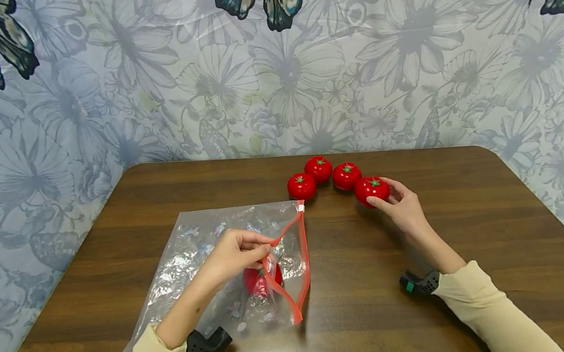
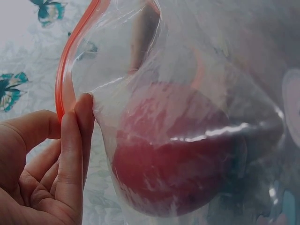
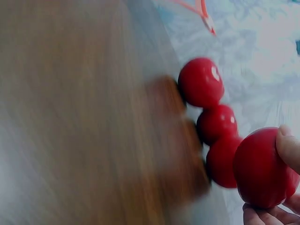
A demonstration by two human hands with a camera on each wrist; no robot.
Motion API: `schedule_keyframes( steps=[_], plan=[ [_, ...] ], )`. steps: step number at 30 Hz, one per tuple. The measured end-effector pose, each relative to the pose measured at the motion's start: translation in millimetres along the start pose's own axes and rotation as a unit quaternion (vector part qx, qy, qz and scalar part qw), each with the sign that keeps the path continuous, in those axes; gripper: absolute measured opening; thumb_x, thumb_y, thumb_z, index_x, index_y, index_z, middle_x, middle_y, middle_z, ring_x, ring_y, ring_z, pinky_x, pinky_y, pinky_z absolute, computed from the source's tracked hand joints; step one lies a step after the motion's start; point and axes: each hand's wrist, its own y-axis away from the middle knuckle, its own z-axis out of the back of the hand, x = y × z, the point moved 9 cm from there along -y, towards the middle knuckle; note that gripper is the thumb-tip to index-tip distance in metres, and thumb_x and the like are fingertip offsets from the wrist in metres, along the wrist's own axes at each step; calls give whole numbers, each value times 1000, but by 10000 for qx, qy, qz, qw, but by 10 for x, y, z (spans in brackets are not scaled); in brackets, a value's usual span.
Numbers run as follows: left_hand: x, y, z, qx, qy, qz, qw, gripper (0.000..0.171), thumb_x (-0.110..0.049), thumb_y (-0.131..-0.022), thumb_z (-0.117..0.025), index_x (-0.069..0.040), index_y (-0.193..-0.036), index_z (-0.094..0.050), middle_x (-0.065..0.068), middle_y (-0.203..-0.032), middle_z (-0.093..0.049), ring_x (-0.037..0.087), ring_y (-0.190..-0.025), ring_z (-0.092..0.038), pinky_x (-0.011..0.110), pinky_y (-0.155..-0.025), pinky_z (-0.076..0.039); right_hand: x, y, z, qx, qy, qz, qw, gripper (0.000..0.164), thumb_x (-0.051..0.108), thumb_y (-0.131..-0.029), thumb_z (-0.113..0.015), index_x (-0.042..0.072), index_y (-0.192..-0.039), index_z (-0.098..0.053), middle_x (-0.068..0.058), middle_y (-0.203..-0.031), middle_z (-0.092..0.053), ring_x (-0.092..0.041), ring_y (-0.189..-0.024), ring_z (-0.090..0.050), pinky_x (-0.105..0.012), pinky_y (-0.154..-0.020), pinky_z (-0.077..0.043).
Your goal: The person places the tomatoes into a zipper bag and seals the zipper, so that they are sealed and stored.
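Observation:
My left hand (image 1: 238, 253) pinches the red-edged mouth of a clear zip bag (image 1: 204, 225) and lifts its upper side, so the mouth gapes to the right. Inside the bag lies one red tomato (image 2: 168, 154), seen through the plastic in the left wrist view. To the right, my right hand (image 1: 403, 208) grips another tomato (image 1: 371, 190) between thumb and fingers. Right behind it, three more tomatoes (image 1: 319, 169) with green stem marks stand close together past the bag's far corner. The right wrist view shows the gripped tomato (image 3: 262, 168) large, in front of those three.
Everything lies on a brown wooden table (image 1: 361, 318). Its far edge runs just behind the tomatoes, against a flowered cloth backdrop (image 1: 292, 82) with butterflies. A dark band (image 1: 209, 344) sits on the left wrist and a similar one (image 1: 419, 282) on the right.

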Motion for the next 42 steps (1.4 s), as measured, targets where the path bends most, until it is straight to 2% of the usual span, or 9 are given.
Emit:
schedule_keyframes(
  steps=[4,10,18,29,37,42],
  plan=[
    [-3,4,5,-18,-12,8,10000,21,0,-89,-60,12,-106,-65,15,-81,-68,17,-68,-65,32,-64,-56,90,101,-112,210,-123,102,9997,67,24,-86,-69,2,-141,-37,-17,-139,-40,-29,-123,-44,-28,-94,-42],
    [-16,4,4,-18,9,-17,10000,22,0,-89,-60,13,-106,-64,14,-81,-68,17,-68,-65,33,-64,-56,217,259,-264,497,-215,112,9985,66,23,-87,-69,6,-142,-37,-17,-141,-38,-30,-124,-43,-28,-92,-43],
    [-23,-5,0,-24,-27,-21,10000,21,-1,-89,-60,11,-106,-65,14,-81,-68,17,-68,-65,33,-64,-56,341,423,-464,877,-520,222,9945,62,15,-87,-68,5,-141,-38,-17,-139,-41,-29,-122,-46,-27,-91,-43],
    [-24,-16,-10,35,-20,-57,10000,22,1,-89,-58,14,-107,-63,14,-79,-68,15,-66,-63,31,-63,-56,391,552,-674,1188,-573,398,9905,61,11,-85,-71,4,-138,-42,-18,-135,-46,-30,-119,-49,-30,-89,-45],
    [-48,-7,-5,41,-60,-129,9999,21,1,-89,-60,13,-106,-64,14,-80,-68,14,-64,-62,30,-61,-55,386,619,-822,1473,-768,363,9854,60,9,-84,-71,4,-137,-44,-18,-133,-47,-30,-116,-51,-30,-87,-47],
    [-28,-4,-4,2,-27,-59,10000,21,1,-88,-60,13,-106,-64,14,-81,-68,15,-66,-63,31,-63,-56,370,659,-905,1587,-831,308,9833,60,8,-84,-71,5,-138,-44,-18,-134,-47,-29,-117,-50,-31,-88,-47]
  ],
)
